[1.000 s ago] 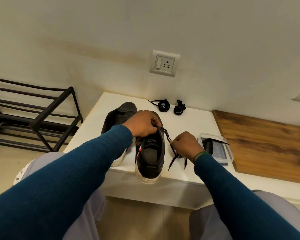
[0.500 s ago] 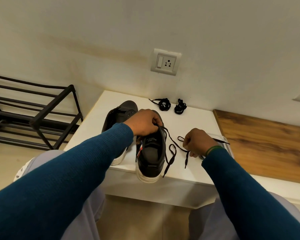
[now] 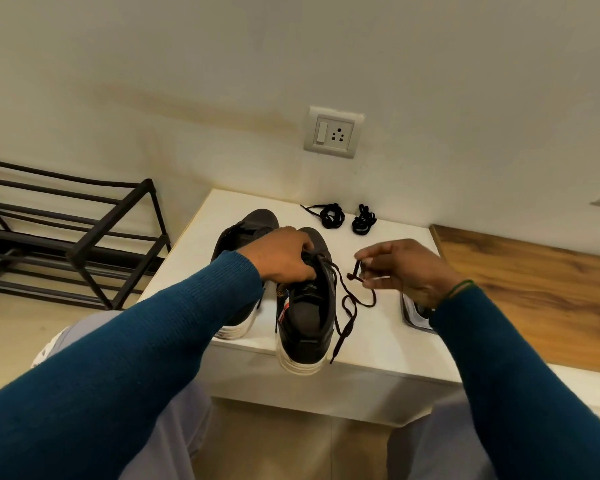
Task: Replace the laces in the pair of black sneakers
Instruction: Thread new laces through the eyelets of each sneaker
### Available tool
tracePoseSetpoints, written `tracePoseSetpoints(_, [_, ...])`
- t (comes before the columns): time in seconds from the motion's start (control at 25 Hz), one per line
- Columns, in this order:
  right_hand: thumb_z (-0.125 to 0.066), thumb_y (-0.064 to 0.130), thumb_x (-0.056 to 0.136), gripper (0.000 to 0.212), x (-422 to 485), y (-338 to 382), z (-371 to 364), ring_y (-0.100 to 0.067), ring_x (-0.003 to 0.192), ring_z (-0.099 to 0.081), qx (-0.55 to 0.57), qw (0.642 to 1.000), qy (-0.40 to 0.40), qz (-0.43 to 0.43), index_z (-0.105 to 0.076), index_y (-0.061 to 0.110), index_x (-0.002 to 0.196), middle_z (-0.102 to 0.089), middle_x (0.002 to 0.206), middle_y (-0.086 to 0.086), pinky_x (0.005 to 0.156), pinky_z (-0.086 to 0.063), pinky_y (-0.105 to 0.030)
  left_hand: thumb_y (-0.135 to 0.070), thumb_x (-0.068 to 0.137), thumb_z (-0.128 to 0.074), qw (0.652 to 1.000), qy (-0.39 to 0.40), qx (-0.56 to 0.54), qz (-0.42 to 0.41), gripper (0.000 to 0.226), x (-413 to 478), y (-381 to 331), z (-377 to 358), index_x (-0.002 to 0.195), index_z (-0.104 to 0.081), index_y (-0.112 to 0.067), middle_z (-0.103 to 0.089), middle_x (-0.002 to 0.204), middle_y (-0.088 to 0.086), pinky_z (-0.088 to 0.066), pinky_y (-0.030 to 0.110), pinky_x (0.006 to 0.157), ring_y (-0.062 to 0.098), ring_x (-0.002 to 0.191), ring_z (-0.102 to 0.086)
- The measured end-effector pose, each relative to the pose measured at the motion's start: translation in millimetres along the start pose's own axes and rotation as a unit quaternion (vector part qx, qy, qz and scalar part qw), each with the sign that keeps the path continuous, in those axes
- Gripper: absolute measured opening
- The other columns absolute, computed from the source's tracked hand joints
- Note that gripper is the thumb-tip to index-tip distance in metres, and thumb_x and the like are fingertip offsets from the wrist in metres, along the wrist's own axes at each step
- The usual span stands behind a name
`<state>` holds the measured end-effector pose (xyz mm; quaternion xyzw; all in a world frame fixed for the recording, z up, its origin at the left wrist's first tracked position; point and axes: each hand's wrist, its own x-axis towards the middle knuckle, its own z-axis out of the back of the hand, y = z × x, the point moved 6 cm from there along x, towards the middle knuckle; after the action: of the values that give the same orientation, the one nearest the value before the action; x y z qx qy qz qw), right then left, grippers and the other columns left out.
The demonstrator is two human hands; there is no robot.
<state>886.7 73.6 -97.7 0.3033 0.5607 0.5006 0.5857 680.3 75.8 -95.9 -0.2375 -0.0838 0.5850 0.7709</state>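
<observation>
Head cam: the right hand (image 3: 409, 268) has lifted off the tabletop (image 3: 378, 334) and swung away from the near sneaker (image 3: 305, 317). Its grip is now just a loose thumb-and-finger pinch on the end of the lace (image 3: 347, 306), which trails back slack to the eyelets. The left hand (image 3: 284, 258) hasn't budged and its grip is still curled over the tongue, so I'd guess we're mid-unlacing, with the coiled spare laces (image 3: 331, 216) at the back untouched.
</observation>
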Motion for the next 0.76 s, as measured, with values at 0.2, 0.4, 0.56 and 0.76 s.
tracePoseSetpoints(0.2, [-0.072, 0.005, 0.088, 0.007, 8.9, 29.1, 36.4, -0.021, 0.072, -0.067, 0.052, 0.974, -0.159, 0.151, -0.073, 0.008, 0.094, -0.072, 0.075, -0.004, 0.074, -0.06, -0.032, -0.046, 0.085, -0.07, 0.999, 0.004, -0.009, 0.042, 0.044, -6.8, 10.6, 0.8, 0.11, -0.073, -0.009, -0.073, 0.102, 0.009, -0.056, 0.038, 0.091, 0.022, 0.095, -0.068])
tracePoseSetpoints(0.4, [-0.067, 0.018, 0.093, 0.006, 16.9, 52.4, 3.6, -0.014, 0.084, -0.056, -0.234, 0.897, -0.245, 0.284, -0.07, 0.014, 0.09, -0.061, 0.09, 0.001, 0.076, -0.041, -0.016, -0.037, 0.089, -0.067, 0.998, -0.013, -0.052, 0.042, 0.028, -9.9, 11.9, -2.9, 0.101, -0.077, -0.014, -0.075, 0.096, 0.003, -0.057, 0.035, 0.09, 0.016, 0.09, -0.069])
tracePoseSetpoints(0.56, [-0.057, 0.004, 0.098, 0.014, 29.4, 54.1, -14.3, -0.018, 0.058, -0.061, -0.023, 0.958, -0.132, 0.254, -0.069, 0.011, 0.098, -0.064, 0.078, -0.009, 0.056, -0.054, -0.03, -0.027, 0.091, -0.065, 0.989, -0.013, -0.135, 0.067, 0.022, -9.1, 19.5, -5.2, 0.101, -0.078, -0.012, -0.075, 0.097, 0.003, -0.058, 0.032, 0.089, 0.016, 0.091, -0.07])
tracePoseSetpoints(0.76, [-0.07, 0.024, 0.091, 0.008, 34.8, 38.3, -65.1, -0.001, 0.076, -0.061, -0.326, 0.917, -0.032, 0.228, -0.073, 0.02, 0.085, -0.07, 0.083, 0.006, 0.066, -0.042, -0.015, -0.004, 0.093, -0.056, 0.931, 0.043, -0.327, 0.155, 0.022, -5.1, 32.1, -12.8, 0.109, -0.071, 0.003, -0.071, 0.107, 0.018, -0.061, 0.03, 0.078, 0.024, 0.084, -0.07])
